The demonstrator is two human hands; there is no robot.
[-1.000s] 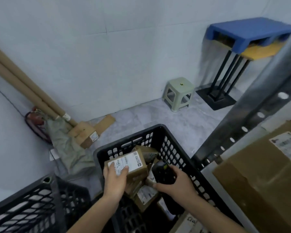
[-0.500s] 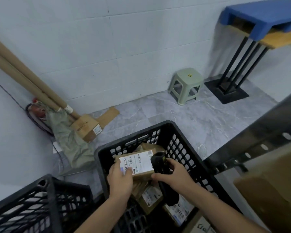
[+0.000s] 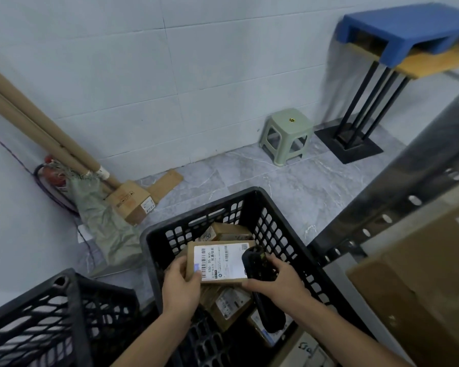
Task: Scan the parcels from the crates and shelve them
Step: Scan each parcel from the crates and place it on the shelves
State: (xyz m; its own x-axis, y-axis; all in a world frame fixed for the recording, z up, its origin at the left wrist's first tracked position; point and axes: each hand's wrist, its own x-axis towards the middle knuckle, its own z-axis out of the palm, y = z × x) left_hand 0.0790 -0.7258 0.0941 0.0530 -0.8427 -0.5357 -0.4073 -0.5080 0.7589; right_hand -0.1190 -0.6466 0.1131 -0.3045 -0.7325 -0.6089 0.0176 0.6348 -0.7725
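A small brown parcel (image 3: 220, 262) with a white barcode label faces up above the black crate (image 3: 281, 234). My left hand (image 3: 182, 286) grips its left edge, thumb on the label. Beside the parcel's right edge, my right hand (image 3: 278, 283) holds a black handheld scanner (image 3: 257, 263), its head against the label's right side. Several more labelled parcels (image 3: 229, 304) lie in the crate below, and one (image 3: 227, 233) leans at the far end.
A second black crate (image 3: 51, 321) stands at the lower left. A metal shelf upright (image 3: 398, 205) and a large cardboard box (image 3: 429, 282) are on the right. By the wall are a green stool (image 3: 286, 135), cardboard tubes (image 3: 37, 131), a box (image 3: 131, 201) and a blue pallet (image 3: 408, 27).
My left hand has lifted the parcel and turned its label flat toward me. The scanner in my right hand has come up beside the label.
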